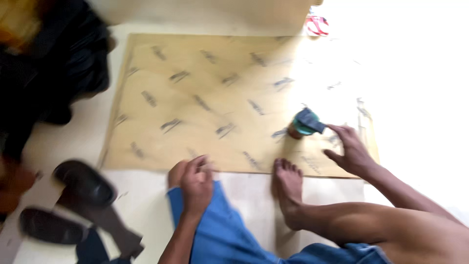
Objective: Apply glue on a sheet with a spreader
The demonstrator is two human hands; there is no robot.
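Observation:
A large sheet covered in brown printed paper (205, 93) lies flat on the pale floor. On its right part sits a small round teal and orange object with a dark top (304, 123). My right hand (352, 152) is just right of that object, fingers spread, with the index fingertip at its dark top but not closed around it. My left hand (196, 180) rests at the sheet's near edge, over my knee in blue cloth, with its fingers curled and nothing visible in them. My bare foot (289, 183) has its toes on the same edge. The picture is blurred.
Two black shoes (83, 182) lie on the floor at the lower left. A dark heap of bags or clothes (58, 63) fills the upper left. A small red and white item (317, 24) lies past the sheet's far right corner, beside a tan box (273, 12).

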